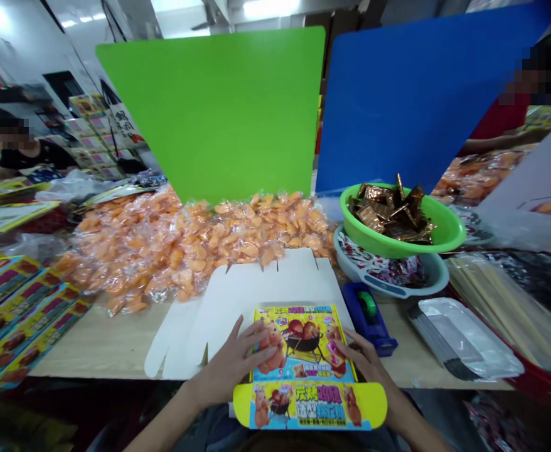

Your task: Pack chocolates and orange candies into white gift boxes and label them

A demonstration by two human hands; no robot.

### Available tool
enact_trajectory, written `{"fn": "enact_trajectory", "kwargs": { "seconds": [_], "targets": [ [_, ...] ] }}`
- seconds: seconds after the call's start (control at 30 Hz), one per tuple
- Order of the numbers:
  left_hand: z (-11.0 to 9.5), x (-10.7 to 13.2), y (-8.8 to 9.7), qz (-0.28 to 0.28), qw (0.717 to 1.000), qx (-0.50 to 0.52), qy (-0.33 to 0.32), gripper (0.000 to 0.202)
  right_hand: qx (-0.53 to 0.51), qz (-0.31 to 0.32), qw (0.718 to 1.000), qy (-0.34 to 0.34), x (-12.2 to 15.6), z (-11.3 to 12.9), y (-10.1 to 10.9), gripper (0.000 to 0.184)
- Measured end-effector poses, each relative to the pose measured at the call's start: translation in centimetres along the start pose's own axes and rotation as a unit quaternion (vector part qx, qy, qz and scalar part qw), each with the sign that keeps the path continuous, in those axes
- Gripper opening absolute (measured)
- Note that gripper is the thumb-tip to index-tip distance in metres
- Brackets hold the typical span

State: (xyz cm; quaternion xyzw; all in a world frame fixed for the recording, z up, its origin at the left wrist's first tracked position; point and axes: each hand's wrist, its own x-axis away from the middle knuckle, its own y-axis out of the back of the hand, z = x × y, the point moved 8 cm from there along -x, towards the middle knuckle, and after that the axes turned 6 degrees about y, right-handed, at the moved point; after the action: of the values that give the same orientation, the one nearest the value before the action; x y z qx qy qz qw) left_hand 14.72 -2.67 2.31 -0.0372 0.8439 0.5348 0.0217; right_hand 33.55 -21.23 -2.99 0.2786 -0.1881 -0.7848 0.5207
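A yellow and blue printed candy box (308,345) lies before me at the table's front edge, its yellow front flap (310,407) hanging toward me. My left hand (235,361) rests over the box's left edge, fingers stretched across the printed face and thumb apart. On the opposite edge, my right hand (367,361) lies with its fingers extended onto the print. Both hands touch the box without wrapping round it. Under and behind it are flat white cardboard blanks (256,282). The inside of the box is hidden.
Orange wrapped candies (209,238) are heaped behind the cardboard. To the right are a green bowl (449,229) of brown packets, a grey basin (383,285), a blue tape dispenser (367,320), clear trays (468,339) and sticks (511,307). Printed boxes (16,314) stand left. Green and blue boards rise behind; people sit beyond.
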Motion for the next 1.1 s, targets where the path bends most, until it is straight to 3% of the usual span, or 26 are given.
{"fn": "enact_trajectory", "kwargs": {
  "seconds": [0.17,0.3,0.43,0.53,0.6,0.7,0.77,0.87,1.0,1.1],
  "targets": [
    [-1.5,0.7,-0.2,-0.001,0.999,0.005,-0.051,0.064,-0.055,0.016,0.998,-0.016,0.0,-0.1,-0.1,0.045],
    [-3.0,1.1,1.2,-0.016,0.994,0.064,-0.088,0.072,-0.142,-0.087,0.986,-0.011,-1.0,1.5,2.0,0.03],
    [-2.9,0.5,4.2,-0.131,0.973,0.181,-0.053,0.073,-0.238,-0.18,0.954,0.014,-4.3,3.9,3.8,0.023],
    [0.3,-0.5,4.7,-0.208,0.931,0.292,0.063,0.06,-0.273,-0.19,0.94,-0.079,-7.5,3.5,3.3,0.029],
    [3.5,-0.9,3.9,-0.243,0.874,0.381,0.182,0.051,-0.292,-0.179,0.93,-0.138,-9.1,2.8,2.9,0.036],
    [6.2,-1.0,2.6,-0.263,0.793,0.476,0.275,0.053,-0.258,-0.168,0.945,-0.11,-10.9,3.3,4.5,0.044],
    [6.5,-1.3,2.4,-0.251,0.78,0.495,0.289,0.058,-0.165,-0.143,0.975,-0.044,-11.8,4.8,6.6,0.041],
    [6.2,-1.1,2.6,-0.239,0.788,0.474,0.31,0.06,-0.058,-0.035,0.998,-0.004,-12.8,7.2,8.2,0.04],
    [5.7,-0.6,3.1,-0.236,0.801,0.44,0.33,0.058,-0.117,0.125,0.985,-0.031,-13.2,9.1,7.7,0.046],
    [5.5,-0.5,3.2,-0.234,0.805,0.434,0.33,0.054,-0.175,0.18,0.967,-0.041,-13.2,9.8,7.2,0.046]
  ]
}}
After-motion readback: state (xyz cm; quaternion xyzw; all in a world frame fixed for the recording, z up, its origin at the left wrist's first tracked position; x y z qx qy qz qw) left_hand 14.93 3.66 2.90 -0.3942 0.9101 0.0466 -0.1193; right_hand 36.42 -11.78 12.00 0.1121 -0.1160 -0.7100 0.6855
